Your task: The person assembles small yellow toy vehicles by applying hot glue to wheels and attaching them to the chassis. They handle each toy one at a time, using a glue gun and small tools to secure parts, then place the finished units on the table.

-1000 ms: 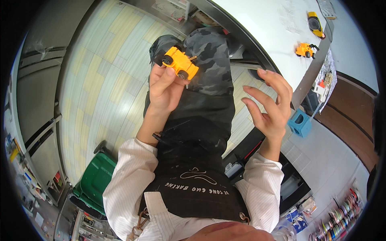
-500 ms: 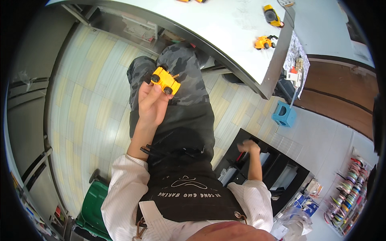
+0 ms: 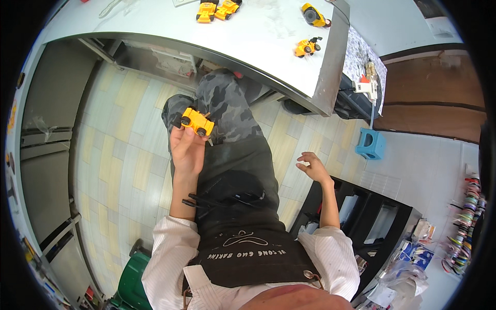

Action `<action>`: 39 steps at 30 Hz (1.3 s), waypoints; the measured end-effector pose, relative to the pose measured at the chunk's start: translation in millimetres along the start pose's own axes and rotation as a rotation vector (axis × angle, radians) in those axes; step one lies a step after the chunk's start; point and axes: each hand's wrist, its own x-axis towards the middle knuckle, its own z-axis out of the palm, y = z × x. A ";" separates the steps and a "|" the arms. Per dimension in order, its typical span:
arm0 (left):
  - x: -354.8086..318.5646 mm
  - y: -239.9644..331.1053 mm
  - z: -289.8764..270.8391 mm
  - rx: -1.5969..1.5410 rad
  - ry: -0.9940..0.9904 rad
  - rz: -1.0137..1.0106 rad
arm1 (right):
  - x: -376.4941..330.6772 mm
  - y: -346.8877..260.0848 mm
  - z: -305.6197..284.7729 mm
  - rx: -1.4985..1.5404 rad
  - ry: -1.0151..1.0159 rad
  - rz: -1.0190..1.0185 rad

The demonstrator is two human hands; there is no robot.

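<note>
One yellow toy vehicle (image 3: 197,122) pinched in left grip (image 3: 188,152); right grip (image 3: 314,168) loosely spread.

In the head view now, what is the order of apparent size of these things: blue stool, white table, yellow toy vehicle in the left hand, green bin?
White table
Green bin, partly out of view
Blue stool and yellow toy vehicle: about alike; the toy is nearer the camera, so I leave them unranked.

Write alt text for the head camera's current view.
A bare left hand holds a yellow, black-wheeled toy vehicle over gray camouflage trousers. The bare right hand, apparently empty, is off to the right; several more yellow toy vehicles sit on a white tabletop.
</note>
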 end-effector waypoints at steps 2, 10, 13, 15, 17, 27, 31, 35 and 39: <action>0.4 -0.7 -1.7 -0.018 -0.025 -0.024 | 3.3 -2.6 -3.7 -0.017 -0.046 -0.059; -1.5 -11.6 8.4 0.012 -0.039 -0.086 | 69.5 14.8 -85.6 0.019 -0.048 0.072; 0.2 -13.1 10.4 0.024 -0.046 -0.100 | 124.0 51.5 -120.7 0.077 0.043 0.020; 0.1 -12.6 7.6 0.029 -0.048 -0.082 | 156.9 59.1 -147.3 0.100 0.147 -0.024; -0.3 -9.8 6.5 0.045 -0.033 -0.063 | 173.9 64.7 -166.4 0.101 0.305 -0.002; 13.4 -11.0 -5.3 0.129 0.012 -0.127 | 133.6 23.8 -182.4 0.452 0.710 -0.151; 19.3 -14.6 -6.4 0.133 -0.030 -0.163 | 114.2 -109.1 -192.2 0.404 0.756 -0.414; 22.5 -16.6 5.0 0.053 -0.015 -0.136 | 113.1 -190.8 -191.2 0.034 0.725 -0.560; 17.0 -10.2 -4.3 -0.005 0.029 -0.118 | 128.2 -233.5 -169.0 -0.054 0.732 -0.532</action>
